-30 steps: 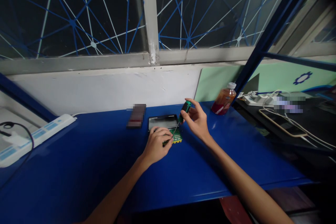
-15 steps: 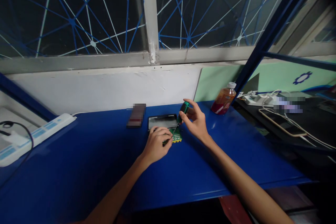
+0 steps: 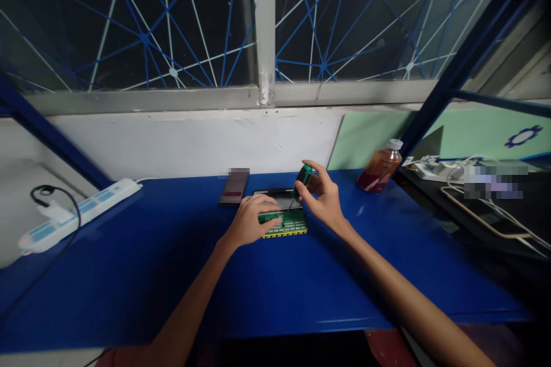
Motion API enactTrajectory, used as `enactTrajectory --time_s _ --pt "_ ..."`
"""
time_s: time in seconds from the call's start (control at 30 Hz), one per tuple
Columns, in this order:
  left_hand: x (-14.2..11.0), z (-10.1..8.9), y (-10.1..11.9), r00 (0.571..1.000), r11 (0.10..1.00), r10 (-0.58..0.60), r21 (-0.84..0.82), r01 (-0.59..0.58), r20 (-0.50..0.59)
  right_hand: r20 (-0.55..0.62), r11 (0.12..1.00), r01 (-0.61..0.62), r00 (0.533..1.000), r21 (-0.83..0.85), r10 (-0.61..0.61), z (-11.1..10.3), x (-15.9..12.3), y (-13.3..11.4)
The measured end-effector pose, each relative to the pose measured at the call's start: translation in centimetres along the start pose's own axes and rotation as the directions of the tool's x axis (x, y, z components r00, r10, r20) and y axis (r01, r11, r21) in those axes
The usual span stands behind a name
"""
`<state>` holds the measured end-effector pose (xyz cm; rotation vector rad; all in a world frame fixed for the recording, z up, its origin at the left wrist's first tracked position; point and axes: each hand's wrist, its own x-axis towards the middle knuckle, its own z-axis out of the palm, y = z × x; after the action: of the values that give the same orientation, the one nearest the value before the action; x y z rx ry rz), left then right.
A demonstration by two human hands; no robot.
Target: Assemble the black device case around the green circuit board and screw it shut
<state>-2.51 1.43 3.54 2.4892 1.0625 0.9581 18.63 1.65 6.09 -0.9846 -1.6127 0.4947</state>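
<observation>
- One grip, my right hand [image 3: 323, 198], pinches the tilted screwdriver [image 3: 305, 172].
- My left hand [image 3: 251, 219] partly hides the board [image 3: 295, 222]; its hold I cannot tell.
- Bottle [image 3: 381, 167] stands rightward.

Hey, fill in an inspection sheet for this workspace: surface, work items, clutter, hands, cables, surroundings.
Surface: glossy blue table.
Work items: green board in front of an open case; screwdriver angled down toward the board, tip contact unclear.
Clutter: dark flat item left of the case; capped bottle at right rear; power strip at left.
Hands: left hand at the board's left part, grip unclear; right hand holds the screwdriver by its handle.
Cables: dark cable across the power strip; white cables at far right.
Surroundings: windows and green panel behind.
</observation>
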Motion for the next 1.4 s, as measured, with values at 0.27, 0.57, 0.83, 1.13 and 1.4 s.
enactTrajectory --time_s 0.27,0.57,0.83,1.13,1.4 --pt "-0.5 -1.2 -2.5 0.996 0.985 -0.070 -0.159 0.060 -0.055 0.160 0.982 0.170 0.975 -0.087 -0.155 3.2 2.8 -1.8" --pt "-0.6 -0.5 -3.0 0.995 0.987 -0.078 -0.142 0.069 -0.057 0.241 0.978 0.183 0.958 -0.102 -0.154 4.4 2.5 -0.9" --pt "-0.6 -0.2 -3.4 0.995 0.993 -0.078 -0.095 0.073 -0.055 0.211 0.977 0.187 0.964 -0.101 -0.163 4.6 1.7 -0.3" --pt "-0.6 -0.1 -3.5 0.997 0.995 -0.069 -0.072 0.066 -0.040 0.203 0.967 0.226 0.959 -0.115 -0.199 4.5 1.5 -0.3" --pt "-0.5 0.0 -3.4 0.996 0.994 -0.089 -0.071 0.088 -0.021 0.240 0.941 0.293 0.938 -0.172 -0.249 4.5 1.4 -0.3"
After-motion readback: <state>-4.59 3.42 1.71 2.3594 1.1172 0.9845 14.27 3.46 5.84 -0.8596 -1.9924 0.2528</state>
